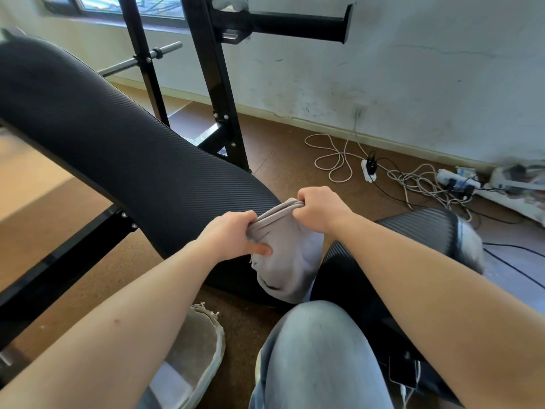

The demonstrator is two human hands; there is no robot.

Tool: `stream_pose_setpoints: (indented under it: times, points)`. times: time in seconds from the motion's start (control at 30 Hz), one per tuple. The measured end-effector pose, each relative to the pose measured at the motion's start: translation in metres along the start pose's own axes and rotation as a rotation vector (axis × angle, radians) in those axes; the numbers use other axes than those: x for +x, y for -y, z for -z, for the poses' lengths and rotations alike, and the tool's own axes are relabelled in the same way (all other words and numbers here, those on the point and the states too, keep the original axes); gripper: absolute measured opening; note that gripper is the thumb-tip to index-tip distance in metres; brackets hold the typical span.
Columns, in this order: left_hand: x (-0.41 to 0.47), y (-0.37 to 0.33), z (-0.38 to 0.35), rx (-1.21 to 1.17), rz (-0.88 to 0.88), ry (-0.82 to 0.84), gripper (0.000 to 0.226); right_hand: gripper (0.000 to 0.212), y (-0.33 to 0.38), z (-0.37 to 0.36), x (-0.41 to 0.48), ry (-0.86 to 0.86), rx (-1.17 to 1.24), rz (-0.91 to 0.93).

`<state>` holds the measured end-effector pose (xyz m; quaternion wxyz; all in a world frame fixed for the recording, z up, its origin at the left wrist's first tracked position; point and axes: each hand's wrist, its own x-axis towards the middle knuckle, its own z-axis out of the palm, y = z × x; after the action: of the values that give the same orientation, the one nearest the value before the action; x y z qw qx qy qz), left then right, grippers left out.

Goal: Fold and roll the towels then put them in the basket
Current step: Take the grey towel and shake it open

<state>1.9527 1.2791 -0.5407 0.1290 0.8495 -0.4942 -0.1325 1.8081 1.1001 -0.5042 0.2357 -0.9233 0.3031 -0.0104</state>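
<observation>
Here, both hands pinch the bunched upper edge of a grey towel (287, 258). The left hand (233, 236) curls its fingers over the folds with its thumb against the cloth, and the right hand (320, 211) is fisted round the gathered corner. The towel hangs off the near end of the black ribbed weight-bench pad (118, 137), above a denim-clad knee (312, 349). A frayed-rimmed basket (206, 329) sits on the brown floor (295, 160) below the left forearm.

Near the middle of the frame, the left hand (233, 234) and the right hand (317, 209) each grip the top edge of a folded grey towel (287, 261) that hangs down over the end of a black padded bench (118, 143).
</observation>
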Motion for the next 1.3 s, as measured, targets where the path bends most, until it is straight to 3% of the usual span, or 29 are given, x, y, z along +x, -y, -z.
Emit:
stream_pose_setpoints:
  times: [0.1, 0.17, 0.23, 0.27, 0.37, 0.5, 0.67, 0.8, 0.87, 0.93, 1.0, 1.1, 1.2, 1.3]
  points:
    - [0.001, -0.004, 0.002, 0.003, 0.086, -0.309, 0.035, 0.010, -0.004, 0.012, 0.001, -0.075, -0.078, 0.014]
    - [0.002, -0.009, 0.001, -0.043, 0.144, -0.416, 0.022, 0.028, -0.009, 0.014, 0.001, 0.015, -0.088, -0.002]
    - [0.002, -0.012, -0.005, -0.174, 0.153, -0.355, 0.015, 0.054, -0.012, 0.008, -0.002, 0.154, -0.124, -0.018]
    - [0.002, -0.013, -0.010, -0.224, 0.129, -0.303, 0.014, 0.056, -0.014, 0.003, -0.003, 0.203, -0.174, -0.021]
    - [-0.002, -0.010, -0.022, -0.260, 0.022, -0.163, 0.020, 0.036, -0.021, -0.005, -0.006, 0.313, -0.352, -0.008]
    - [-0.011, -0.004, -0.030, -0.140, 0.034, 0.074, 0.055, 0.018, -0.021, -0.001, -0.012, 0.389, -0.289, -0.032]
    - [-0.016, -0.011, -0.035, 0.122, 0.095, -0.123, 0.052, 0.010, -0.020, 0.001, -0.009, 0.246, -0.116, -0.012]
    - [-0.012, -0.010, -0.030, -0.077, 0.219, -0.299, 0.039, 0.011, -0.012, 0.012, -0.004, 0.251, -0.035, 0.003]
    - [-0.009, -0.010, -0.026, -0.237, 0.290, -0.323, 0.022, 0.021, -0.012, 0.016, -0.005, 0.421, 0.054, -0.045]
    - [-0.006, -0.011, -0.024, -0.369, 0.315, -0.326, 0.013, 0.052, -0.011, 0.017, -0.008, 0.598, 0.288, -0.196]
    - [-0.004, -0.013, -0.024, -0.471, 0.310, -0.326, 0.014, 0.073, -0.012, 0.010, -0.006, 0.535, 0.404, -0.267]
    - [-0.005, -0.013, -0.028, -0.603, 0.273, -0.286, 0.018, 0.064, -0.014, -0.008, 0.003, 0.239, 0.215, -0.138]
    - [-0.009, -0.011, -0.030, -0.589, 0.158, -0.253, 0.024, 0.078, -0.013, -0.025, 0.007, 0.290, 0.014, 0.033]
    - [-0.014, -0.005, -0.031, -0.572, 0.148, -0.071, 0.013, 0.088, -0.010, -0.039, 0.007, 0.416, 0.018, 0.084]
